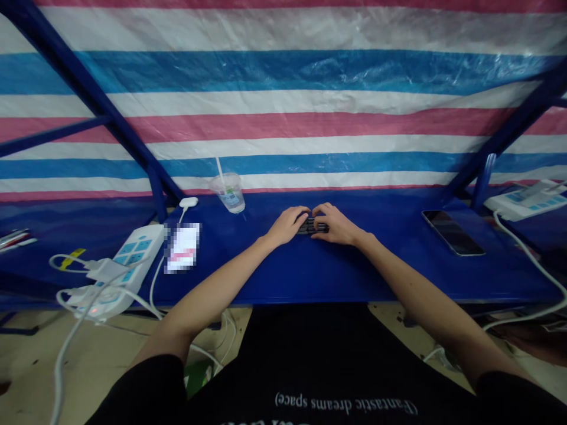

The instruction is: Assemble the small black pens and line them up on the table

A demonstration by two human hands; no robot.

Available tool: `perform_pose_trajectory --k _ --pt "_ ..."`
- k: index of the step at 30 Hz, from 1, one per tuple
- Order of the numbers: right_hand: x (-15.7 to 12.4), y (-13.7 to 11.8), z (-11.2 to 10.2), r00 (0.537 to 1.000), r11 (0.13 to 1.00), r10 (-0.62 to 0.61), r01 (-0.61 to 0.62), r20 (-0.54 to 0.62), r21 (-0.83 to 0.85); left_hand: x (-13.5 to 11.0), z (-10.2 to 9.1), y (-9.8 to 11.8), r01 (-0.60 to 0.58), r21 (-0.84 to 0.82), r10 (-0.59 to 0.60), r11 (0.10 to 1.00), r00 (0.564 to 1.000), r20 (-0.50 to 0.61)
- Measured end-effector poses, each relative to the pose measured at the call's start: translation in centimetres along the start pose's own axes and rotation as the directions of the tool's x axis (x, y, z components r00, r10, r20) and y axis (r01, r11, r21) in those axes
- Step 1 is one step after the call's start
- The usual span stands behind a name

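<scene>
Several slim black rods, probably pens [305, 225], lie side by side in a small row on the blue table [283, 271]. My left hand [287, 224] curls about the row's left end, thumb and fingers against it. From the other side, my right hand [335, 225] has its fingers bent around the right end, gripping it. Both hands rest low at the tabletop, and their fingers hide part of the rods.
Left of my hands stand a clear plastic cup with a straw [230, 195], a blurred-out lit screen [183, 248], a white plug [188, 202] and a power strip [128, 265] with cables. Rightward are a black phone [454, 233] and another power strip [527, 202]. Blue frame bars rise at both sides.
</scene>
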State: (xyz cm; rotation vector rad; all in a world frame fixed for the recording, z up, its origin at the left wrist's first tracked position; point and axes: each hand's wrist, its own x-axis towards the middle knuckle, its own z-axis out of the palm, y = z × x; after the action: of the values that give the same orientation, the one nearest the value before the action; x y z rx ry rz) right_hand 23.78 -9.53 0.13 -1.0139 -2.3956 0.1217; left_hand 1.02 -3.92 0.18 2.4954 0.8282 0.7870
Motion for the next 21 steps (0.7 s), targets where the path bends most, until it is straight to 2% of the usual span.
perform_pose_trajectory --k 3,15,21 --pt "-0.04 0.11 0.06 1.0 1.0 0.005 -0.005 -0.004 -0.001 0.13 0.03 0.12 0.033 -0.026 -0.032 0.999 0.999 0.042" --pt "-0.14 0.56 0.22 1.0 1.0 0.027 -0.027 0.004 -0.002 0.26 -0.36 0.45 0.078 -0.075 -0.073 0.994 0.995 0.073" --pt "-0.12 0.45 0.15 1.0 1.0 0.024 -0.024 0.015 -0.003 0.28 -0.24 -0.13 0.032 -0.095 -0.025 0.995 0.997 0.069"
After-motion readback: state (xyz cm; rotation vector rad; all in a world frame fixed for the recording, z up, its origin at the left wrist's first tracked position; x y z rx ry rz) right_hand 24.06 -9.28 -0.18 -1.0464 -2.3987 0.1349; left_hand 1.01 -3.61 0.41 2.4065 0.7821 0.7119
